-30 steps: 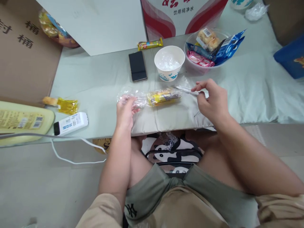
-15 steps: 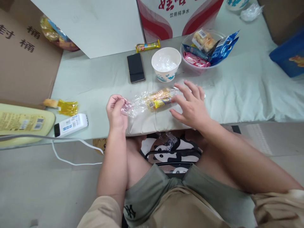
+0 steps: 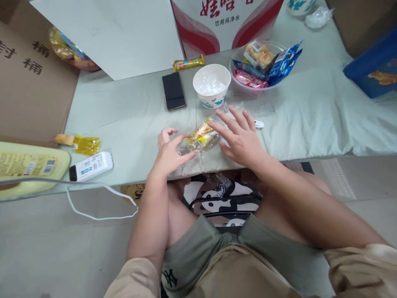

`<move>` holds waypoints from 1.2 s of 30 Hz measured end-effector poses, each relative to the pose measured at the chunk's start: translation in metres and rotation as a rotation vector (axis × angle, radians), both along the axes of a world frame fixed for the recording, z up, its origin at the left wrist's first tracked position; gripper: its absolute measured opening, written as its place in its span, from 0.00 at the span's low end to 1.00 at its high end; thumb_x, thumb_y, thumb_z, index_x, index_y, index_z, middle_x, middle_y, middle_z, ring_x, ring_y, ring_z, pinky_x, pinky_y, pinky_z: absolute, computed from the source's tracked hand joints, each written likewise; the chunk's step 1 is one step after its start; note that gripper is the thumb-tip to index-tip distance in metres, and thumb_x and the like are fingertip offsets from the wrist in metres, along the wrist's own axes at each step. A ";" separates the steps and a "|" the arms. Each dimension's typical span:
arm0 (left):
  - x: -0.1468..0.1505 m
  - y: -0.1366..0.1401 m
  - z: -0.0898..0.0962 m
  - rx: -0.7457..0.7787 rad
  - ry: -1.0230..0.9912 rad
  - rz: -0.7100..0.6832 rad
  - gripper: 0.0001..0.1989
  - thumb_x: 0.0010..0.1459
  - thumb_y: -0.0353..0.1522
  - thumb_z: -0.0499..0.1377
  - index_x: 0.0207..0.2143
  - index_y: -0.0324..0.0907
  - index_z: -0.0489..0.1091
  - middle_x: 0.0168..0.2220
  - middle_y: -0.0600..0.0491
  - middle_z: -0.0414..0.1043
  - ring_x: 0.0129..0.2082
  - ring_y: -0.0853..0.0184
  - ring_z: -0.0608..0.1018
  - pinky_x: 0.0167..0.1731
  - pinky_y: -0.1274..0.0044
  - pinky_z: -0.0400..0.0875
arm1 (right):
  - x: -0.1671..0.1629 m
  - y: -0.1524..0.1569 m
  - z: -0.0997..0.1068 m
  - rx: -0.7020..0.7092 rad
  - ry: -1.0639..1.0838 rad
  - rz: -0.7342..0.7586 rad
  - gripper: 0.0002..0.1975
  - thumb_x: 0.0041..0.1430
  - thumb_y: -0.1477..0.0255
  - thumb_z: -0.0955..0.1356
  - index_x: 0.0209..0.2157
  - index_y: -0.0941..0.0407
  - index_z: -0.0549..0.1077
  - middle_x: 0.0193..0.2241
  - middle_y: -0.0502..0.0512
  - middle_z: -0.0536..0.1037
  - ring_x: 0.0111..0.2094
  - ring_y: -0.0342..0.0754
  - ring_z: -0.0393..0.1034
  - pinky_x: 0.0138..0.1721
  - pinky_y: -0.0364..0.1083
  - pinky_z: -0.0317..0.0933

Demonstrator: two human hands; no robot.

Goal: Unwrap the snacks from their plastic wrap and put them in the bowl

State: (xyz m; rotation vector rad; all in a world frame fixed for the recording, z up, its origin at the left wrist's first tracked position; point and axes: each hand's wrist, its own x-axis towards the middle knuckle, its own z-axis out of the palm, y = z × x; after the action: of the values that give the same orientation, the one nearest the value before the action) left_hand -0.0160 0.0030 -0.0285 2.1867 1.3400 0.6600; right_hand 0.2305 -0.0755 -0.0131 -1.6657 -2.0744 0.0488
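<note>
Yellow-wrapped snack packets (image 3: 201,138) lie near the table's front edge, in clear plastic film (image 3: 186,162) that spreads around them. At their left side is my left hand (image 3: 170,149), thumb and fingers apart, touching the film. My right hand (image 3: 238,132) rests over their right side with its fingers spread, hiding part of the film. Just behind stands a white paper bowl (image 3: 212,86) with blue print and crumpled clear film inside. A small white item (image 3: 259,124) lies to the right of my right hand; its kind is unclear.
Behind are a phone (image 3: 173,91), a yellow snack stick (image 3: 188,63) and a clear bowl of packaged snacks (image 3: 260,68). Cartons (image 3: 214,33) line the back. At left lie an opened yellow wrapper (image 3: 87,145), a white device (image 3: 91,166), a pale yellow bottle (image 3: 34,167) and a cable (image 3: 93,218).
My left hand has let go of the film end and moved right to the packets. The film has been folded in around them. My right hand stays spread, shifted slightly left.
</note>
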 end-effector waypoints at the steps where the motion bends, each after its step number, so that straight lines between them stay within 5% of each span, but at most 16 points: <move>1: 0.001 0.000 -0.001 0.017 0.004 -0.007 0.19 0.44 0.36 0.73 0.41 0.47 0.79 0.54 0.47 0.64 0.62 0.51 0.67 0.64 0.59 0.62 | -0.001 0.001 0.000 -0.018 0.008 0.027 0.26 0.61 0.74 0.65 0.61 0.47 0.70 0.55 0.57 0.77 0.65 0.61 0.61 0.67 0.65 0.43; 5: 0.003 0.004 -0.001 -0.074 -0.178 0.019 0.07 0.56 0.37 0.63 0.33 0.43 0.76 0.45 0.47 0.74 0.49 0.59 0.77 0.51 0.66 0.73 | 0.001 -0.001 0.004 -0.139 0.024 0.108 0.19 0.64 0.62 0.64 0.51 0.54 0.78 0.33 0.58 0.82 0.42 0.56 0.75 0.62 0.61 0.50; 9: 0.010 0.004 0.004 -0.262 -0.355 0.216 0.09 0.59 0.37 0.58 0.29 0.43 0.70 0.29 0.53 0.74 0.25 0.69 0.73 0.24 0.78 0.68 | 0.002 -0.007 0.014 -0.319 -0.032 0.084 0.24 0.70 0.61 0.56 0.33 0.55 0.79 0.25 0.56 0.79 0.26 0.50 0.69 0.45 0.55 0.55; 12: 0.018 0.000 0.009 -0.374 -0.403 0.312 0.07 0.60 0.33 0.57 0.28 0.44 0.65 0.27 0.55 0.74 0.20 0.72 0.68 0.16 0.81 0.60 | -0.003 -0.011 0.017 -0.361 -0.113 -0.072 0.25 0.71 0.64 0.55 0.30 0.55 0.77 0.27 0.58 0.80 0.32 0.52 0.70 0.48 0.56 0.51; 17: 0.031 -0.007 0.015 -0.671 -0.591 0.346 0.09 0.60 0.34 0.57 0.27 0.44 0.63 0.22 0.57 0.70 0.16 0.74 0.62 0.13 0.82 0.50 | -0.009 -0.012 0.019 -0.396 -0.145 -0.164 0.18 0.66 0.69 0.59 0.45 0.56 0.78 0.35 0.63 0.82 0.42 0.59 0.72 0.49 0.57 0.52; 19: 0.035 -0.009 0.017 -0.746 -0.706 0.320 0.10 0.59 0.36 0.60 0.27 0.44 0.64 0.24 0.56 0.72 0.15 0.75 0.61 0.12 0.83 0.49 | -0.007 -0.010 0.022 -0.494 0.017 -0.169 0.21 0.68 0.67 0.57 0.51 0.55 0.76 0.37 0.62 0.82 0.40 0.59 0.73 0.44 0.55 0.56; 25: 0.048 -0.023 0.024 -0.974 -0.992 0.039 0.16 0.51 0.38 0.69 0.26 0.41 0.65 0.35 0.51 0.78 0.30 0.66 0.79 0.25 0.80 0.71 | 0.000 -0.005 0.023 -0.831 0.978 -0.206 0.27 0.65 0.50 0.62 0.59 0.49 0.65 0.49 0.58 0.78 0.41 0.54 0.75 0.39 0.52 0.67; 28: 0.056 -0.030 0.025 -1.082 -1.016 -0.112 0.15 0.50 0.37 0.70 0.26 0.40 0.67 0.32 0.50 0.76 0.29 0.66 0.79 0.29 0.77 0.74 | -0.005 -0.004 0.021 -0.910 1.408 -0.171 0.30 0.58 0.54 0.70 0.59 0.45 0.60 0.49 0.55 0.76 0.44 0.53 0.74 0.37 0.50 0.70; 31: 0.057 -0.031 0.030 -1.119 -1.064 -0.045 0.12 0.56 0.33 0.65 0.25 0.41 0.66 0.31 0.50 0.76 0.30 0.64 0.80 0.33 0.73 0.76 | -0.009 -0.002 0.020 -0.958 1.704 -0.122 0.33 0.51 0.66 0.74 0.57 0.44 0.61 0.45 0.51 0.76 0.42 0.50 0.73 0.38 0.50 0.71; 36: 0.043 -0.019 0.045 -1.020 -1.245 0.197 0.15 0.63 0.34 0.57 0.24 0.42 0.61 0.28 0.50 0.74 0.25 0.65 0.78 0.19 0.80 0.64 | -0.006 0.003 0.012 -1.006 1.979 -0.024 0.27 0.44 0.76 0.73 0.47 0.48 0.68 0.43 0.49 0.77 0.42 0.49 0.74 0.47 0.59 0.74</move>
State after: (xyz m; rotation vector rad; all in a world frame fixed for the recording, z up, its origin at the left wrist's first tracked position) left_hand 0.0270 -0.0164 0.0168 0.5664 0.8258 0.8844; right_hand 0.2247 -0.0729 -0.0009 -0.8845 -0.3279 1.9620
